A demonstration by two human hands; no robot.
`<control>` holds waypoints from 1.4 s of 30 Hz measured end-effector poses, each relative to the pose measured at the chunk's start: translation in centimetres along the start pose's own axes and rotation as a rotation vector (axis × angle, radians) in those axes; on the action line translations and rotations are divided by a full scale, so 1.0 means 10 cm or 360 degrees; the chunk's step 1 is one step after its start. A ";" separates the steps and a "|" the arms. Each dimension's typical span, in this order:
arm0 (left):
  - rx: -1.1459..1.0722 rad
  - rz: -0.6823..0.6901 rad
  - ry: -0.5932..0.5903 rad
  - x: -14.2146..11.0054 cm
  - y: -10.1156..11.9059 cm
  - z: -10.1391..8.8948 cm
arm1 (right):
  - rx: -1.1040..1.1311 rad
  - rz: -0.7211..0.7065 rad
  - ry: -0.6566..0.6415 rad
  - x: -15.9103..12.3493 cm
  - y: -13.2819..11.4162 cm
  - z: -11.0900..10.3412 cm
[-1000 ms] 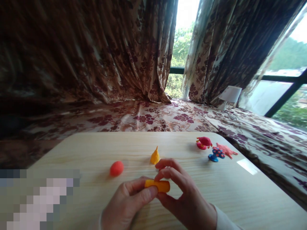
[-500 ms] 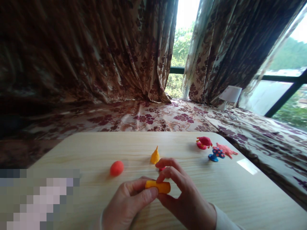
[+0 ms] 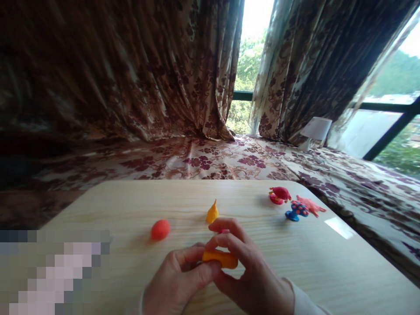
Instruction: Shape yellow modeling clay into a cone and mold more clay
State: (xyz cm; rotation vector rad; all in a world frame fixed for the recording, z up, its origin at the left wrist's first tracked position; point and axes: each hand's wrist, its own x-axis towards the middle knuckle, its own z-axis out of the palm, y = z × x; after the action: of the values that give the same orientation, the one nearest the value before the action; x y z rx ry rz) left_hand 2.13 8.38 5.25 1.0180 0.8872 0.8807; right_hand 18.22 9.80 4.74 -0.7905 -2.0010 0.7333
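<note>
The fingers of the left hand [image 3: 180, 276] are gripping the left part of an orange-yellow piece [image 3: 220, 258], the thumb pressing on its near side. The fingers of the right hand [image 3: 252, 262] are curving around the right part of the same piece, index and middle fingers arching over it and the thumb lying beneath, so that both hands are holding it between them, above the near part of a pale wooden table [image 3: 124, 205]. Just beyond the right fingertips, a small pink-red piece [image 3: 222, 231] is showing, mostly hidden by the hand. Behind it, a yellow teardrop shape [image 3: 212, 213] is standing with its thin tip pointing upward. To the left, well apart from the hands, a red-orange ball [image 3: 160, 229] is resting on the tabletop. Toward the far right corner, three modelled figures are sitting close together: a crimson figure [image 3: 280, 194] with yellow parts on a pink base, a blue mushroom-like form [image 3: 297, 210] with coral dots, and a flat coral figure [image 3: 310, 205] lying partly behind the blue one. Beyond the table, floral fabric [image 3: 210, 159] is spreading toward patterned curtains [image 3: 157, 70], and a white-shaded lamp [image 3: 316, 128] is standing near the window at right.
</note>
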 end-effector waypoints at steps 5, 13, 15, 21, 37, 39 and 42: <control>-0.0028 0.0005 -0.0012 0.00 -0.02 0.01 | 0.0017 0.0002 -0.0024 0.00 0.00 0.01; 0.0025 0.0017 0.0008 0.00 0.02 -0.07 | -0.0034 -0.0040 0.0056 -0.01 0.04 -0.04; 0.0009 0.0012 0.0021 0.00 0.02 -0.07 | -0.0067 -0.0027 0.0040 -0.01 0.05 -0.05; -0.0050 -0.0028 0.0130 -0.01 0.04 -0.07 | -0.0097 -0.0054 0.0090 0.02 0.04 -0.12; -0.0295 -0.0098 0.0224 -0.02 0.06 -0.06 | -0.0125 -0.0056 0.0113 0.03 0.07 -0.17; -0.0291 -0.0088 0.0246 -0.02 0.06 -0.06 | -0.0111 -0.0058 0.0125 0.03 0.07 -0.17; -0.0299 -0.0090 0.0252 -0.01 0.05 -0.06 | -0.0076 -0.0053 0.0084 0.02 0.09 -0.17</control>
State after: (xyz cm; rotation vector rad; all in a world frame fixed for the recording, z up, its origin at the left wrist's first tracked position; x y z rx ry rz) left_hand 1.41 8.59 5.58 0.7649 0.9425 0.9871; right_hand 19.86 10.92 4.99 -0.7945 -1.9859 0.6417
